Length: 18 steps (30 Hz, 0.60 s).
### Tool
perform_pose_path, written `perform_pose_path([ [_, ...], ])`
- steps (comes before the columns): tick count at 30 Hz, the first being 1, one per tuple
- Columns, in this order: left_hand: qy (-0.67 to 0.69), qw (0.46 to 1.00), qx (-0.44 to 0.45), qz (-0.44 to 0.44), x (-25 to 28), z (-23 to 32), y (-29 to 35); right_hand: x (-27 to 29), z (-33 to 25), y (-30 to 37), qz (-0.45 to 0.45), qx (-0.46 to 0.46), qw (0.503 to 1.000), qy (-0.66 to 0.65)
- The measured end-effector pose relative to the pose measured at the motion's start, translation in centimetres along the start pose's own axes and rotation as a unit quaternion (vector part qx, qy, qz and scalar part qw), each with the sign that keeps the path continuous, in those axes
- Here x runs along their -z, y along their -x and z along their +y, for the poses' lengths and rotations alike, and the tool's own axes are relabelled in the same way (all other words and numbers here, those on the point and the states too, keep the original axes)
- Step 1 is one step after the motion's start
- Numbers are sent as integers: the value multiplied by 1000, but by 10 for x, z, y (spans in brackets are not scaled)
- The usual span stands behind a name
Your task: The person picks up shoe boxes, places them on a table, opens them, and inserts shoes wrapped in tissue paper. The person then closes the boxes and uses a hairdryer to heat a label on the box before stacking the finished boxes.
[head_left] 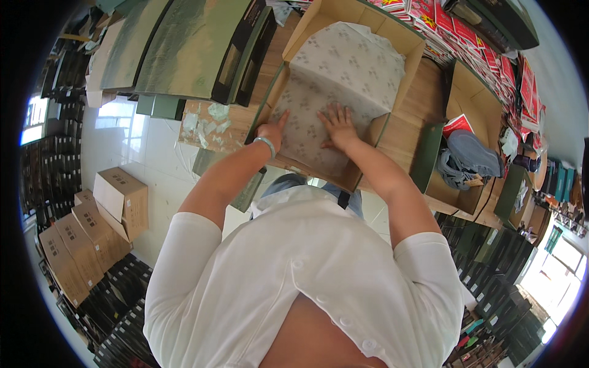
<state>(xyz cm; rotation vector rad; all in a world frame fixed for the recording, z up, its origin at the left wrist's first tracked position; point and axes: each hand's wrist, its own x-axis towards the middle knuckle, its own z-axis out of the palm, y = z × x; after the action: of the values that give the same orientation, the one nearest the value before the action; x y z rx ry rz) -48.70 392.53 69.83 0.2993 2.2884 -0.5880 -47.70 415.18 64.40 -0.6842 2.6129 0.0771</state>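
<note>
A cardboard box (291,161) stands open in front of me on the wooden table, its lid folded back at the far side. Printed tissue paper (346,67) lines it and rises up over the lid. My left hand (273,130) is at the box's left side, fingers stretched along the edge of the paper; a pale bracelet circles that wrist. With fingers spread, my right hand (337,126) lies flat on the paper towards the right side. What lies under the paper is hidden.
Large green boxes (184,49) are stacked at the left. To the right, an open box (472,98) holds grey shoes (469,156). Red printed packets (466,37) pile up behind. Brown cartons (123,199) stand on the floor at left, near the wooden table (402,138).
</note>
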Motion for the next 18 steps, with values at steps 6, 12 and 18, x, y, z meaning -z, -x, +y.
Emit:
perform_pose_path([
  [6,-164,969,-161,90,9,0,3,-14,-31,30,-48,-71,996,12],
  [12,-75,955,-228,172,-28,-2,-34,-6,-20,32,-125,-134,983,-26],
  [18,-42,968,-231,88,-7,-11,-16,-5,-27,43,-63,-185,979,-50],
])
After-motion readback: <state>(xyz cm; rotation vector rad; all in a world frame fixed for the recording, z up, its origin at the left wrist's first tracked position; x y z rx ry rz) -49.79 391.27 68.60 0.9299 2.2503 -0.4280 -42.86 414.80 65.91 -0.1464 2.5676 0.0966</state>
